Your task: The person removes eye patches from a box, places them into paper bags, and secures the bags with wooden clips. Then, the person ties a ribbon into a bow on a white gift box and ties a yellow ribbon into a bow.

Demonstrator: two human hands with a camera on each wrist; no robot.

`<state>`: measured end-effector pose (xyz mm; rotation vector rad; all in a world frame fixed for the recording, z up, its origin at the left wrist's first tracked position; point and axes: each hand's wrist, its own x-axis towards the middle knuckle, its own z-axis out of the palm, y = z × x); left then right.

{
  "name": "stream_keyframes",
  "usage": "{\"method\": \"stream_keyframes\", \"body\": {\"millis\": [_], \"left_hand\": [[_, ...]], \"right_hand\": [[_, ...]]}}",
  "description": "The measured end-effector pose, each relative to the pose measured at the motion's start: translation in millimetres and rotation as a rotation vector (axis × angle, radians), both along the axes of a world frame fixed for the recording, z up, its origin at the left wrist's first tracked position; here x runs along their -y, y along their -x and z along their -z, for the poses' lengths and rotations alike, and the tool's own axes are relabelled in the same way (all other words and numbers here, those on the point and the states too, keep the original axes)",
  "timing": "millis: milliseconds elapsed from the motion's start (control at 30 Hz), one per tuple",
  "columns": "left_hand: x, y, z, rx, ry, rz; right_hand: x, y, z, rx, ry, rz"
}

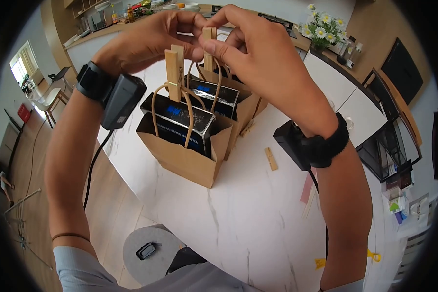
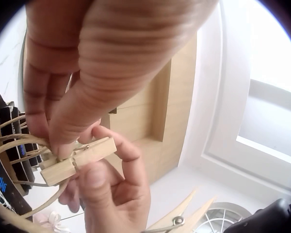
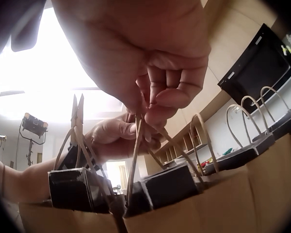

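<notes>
The head view has, nearest, a grey seat (image 1: 134, 238) with a small black object (image 1: 146, 250) on it, then the table (image 1: 219, 214). Near the table's right side lie a pink strip (image 1: 307, 189) and, farther in, a loose peg (image 1: 271, 159).

The front bag (image 1: 182, 160) stands on the table, a black box (image 1: 177, 119) showing above its rim and a wooden front peg (image 1: 173, 70) upright on its looped handles. Just behind is the second bag (image 1: 243, 109), also with a box (image 1: 224, 92) inside. Above it the right hand (image 1: 250, 44) pinches the second peg (image 1: 209, 48) between thumb and fingers, a narrow grip. The left hand (image 1: 148, 41) meets it there, thumb and fingertips closed narrowly on the second bag's handles (image 1: 220, 85) beside the peg. The second peg is at those handles, between the two hands.

The right wrist view shows other bags (image 3: 274, 170) in the row, handles up. Farther off are white flowers (image 1: 321, 31), a counter (image 1: 102, 41) and a black panel (image 1: 401, 70).
</notes>
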<state>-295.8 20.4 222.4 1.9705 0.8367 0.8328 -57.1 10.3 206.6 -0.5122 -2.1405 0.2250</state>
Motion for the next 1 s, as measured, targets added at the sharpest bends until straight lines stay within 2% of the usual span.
{"method": "stream_keyframes", "body": {"millis": [67, 133, 200, 267, 433, 533, 633, 700, 800, 1000], "left_hand": [[5.8, 3.8, -1.7, 0.009, -0.033, -0.074], [3.9, 0.6, -2.7, -0.019, -0.030, -0.023], [1.4, -2.7, -4.9, -0.052, -0.029, 0.039], [2.2, -2.9, -5.3, -0.128, -0.072, 0.064], [12.3, -3.1, -3.1, -0.118, -0.011, 0.101], [7.0, -1.2, -2.7, -0.139, -0.008, 0.114], [6.0, -0.4, -4.0, -0.125, 0.000, 0.123], [7.1, -3.1, -2.5, -0.093, 0.011, 0.131], [5.1, -10.9, -0.2, -0.040, -0.061, 0.146], [6.2, -15.4, 1.5, -0.022, -0.107, 0.125]], "right_hand": [[6.9, -2.3, 3.2, 0.047, 0.051, 0.004], [10.8, -1.8, 8.2, 0.091, 0.095, 0.006], [9.4, -0.3, 19.2, 0.071, -0.105, 0.101], [10.0, -1.5, 21.5, 0.063, -0.117, 0.098], [16.5, 0.3, 19.9, 0.029, -0.098, 0.046], [10.3, 0.2, 20.7, 0.046, -0.177, 0.048], [6.9, 1.6, 19.9, 0.013, -0.076, 0.039], [4.7, 8.1, 23.5, -0.142, -0.113, -0.013], [3.8, 9.6, 21.9, -0.241, -0.052, -0.035], [4.0, 10.5, 15.4, -0.219, -0.130, -0.008]]}}
